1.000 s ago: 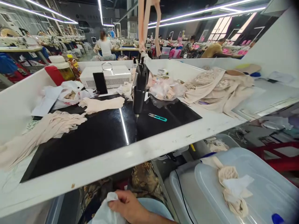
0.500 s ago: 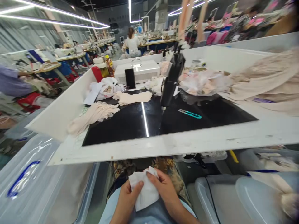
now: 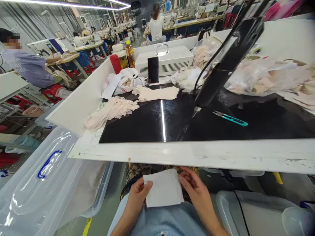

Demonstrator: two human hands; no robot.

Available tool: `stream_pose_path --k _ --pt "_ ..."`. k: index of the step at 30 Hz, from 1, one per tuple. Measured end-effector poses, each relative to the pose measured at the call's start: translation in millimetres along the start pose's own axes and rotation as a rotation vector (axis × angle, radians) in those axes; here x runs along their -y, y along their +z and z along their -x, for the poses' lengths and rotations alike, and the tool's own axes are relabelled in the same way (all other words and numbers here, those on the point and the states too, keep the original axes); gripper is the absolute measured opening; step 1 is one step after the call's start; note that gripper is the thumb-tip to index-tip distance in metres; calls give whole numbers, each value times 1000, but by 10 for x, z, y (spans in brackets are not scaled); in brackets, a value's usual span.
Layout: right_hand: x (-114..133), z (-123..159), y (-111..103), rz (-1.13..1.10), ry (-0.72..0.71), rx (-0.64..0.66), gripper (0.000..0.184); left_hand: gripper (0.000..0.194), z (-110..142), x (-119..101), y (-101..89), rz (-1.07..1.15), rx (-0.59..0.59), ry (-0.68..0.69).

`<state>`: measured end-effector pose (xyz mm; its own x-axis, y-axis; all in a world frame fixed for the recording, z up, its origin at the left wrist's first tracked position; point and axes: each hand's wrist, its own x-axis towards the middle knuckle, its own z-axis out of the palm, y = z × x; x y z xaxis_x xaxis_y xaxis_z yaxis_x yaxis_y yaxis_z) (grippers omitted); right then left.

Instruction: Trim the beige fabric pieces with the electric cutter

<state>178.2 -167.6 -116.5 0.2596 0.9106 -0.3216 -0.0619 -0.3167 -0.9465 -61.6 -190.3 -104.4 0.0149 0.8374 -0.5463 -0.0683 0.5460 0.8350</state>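
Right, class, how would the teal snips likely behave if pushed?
The snips would probably slide, since the black board under them looks glossy. Lying flat, they seem unlikely to roll or tip. Their slim metal blades suggest they would stay stiff.

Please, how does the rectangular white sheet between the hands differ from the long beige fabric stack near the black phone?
The rectangular white sheet is plain white, while the long beige fabric stack is pale beige.
The sheet is pinched by the left hand, with the right hand at its opposite edge; the stack lies on the glossy black panel.
The sheet is nearly rectangular; the stack is more elongated, with an uneven left end.
Both are pale.
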Motion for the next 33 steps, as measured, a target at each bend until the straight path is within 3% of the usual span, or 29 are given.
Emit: stream_pose_path --k 3,7,10,16,26,28,30,33 --pt "-6 27 -78 179 -102 139 73 89 -28 -50 -35 -35 1 -16" --pt "0 118 -3 689 -455 606 105 88 -61 -25 -44 -51 6 -36" --pt "-39 145 139 931 -656 733 106 84 -50 8 -26 -70 17 -41" --pt "-108 28 198 1038 -686 683 103 72 0 19 -18 -165 17 -64" --pt "47 2 153 1062 -682 689 41 34 13 -201 -154 -516 45 -40" --pt "-9 16 165 1097 -679 653 44 24 26 -269 -188 -650 0 38" --pt "-55 17 173 1129 -682 616 56 30 62 -355 -182 -849 -40 168" --pt "-50 10 178 1134 -705 605 72 50 117 -496 -59 -1114 73 355"
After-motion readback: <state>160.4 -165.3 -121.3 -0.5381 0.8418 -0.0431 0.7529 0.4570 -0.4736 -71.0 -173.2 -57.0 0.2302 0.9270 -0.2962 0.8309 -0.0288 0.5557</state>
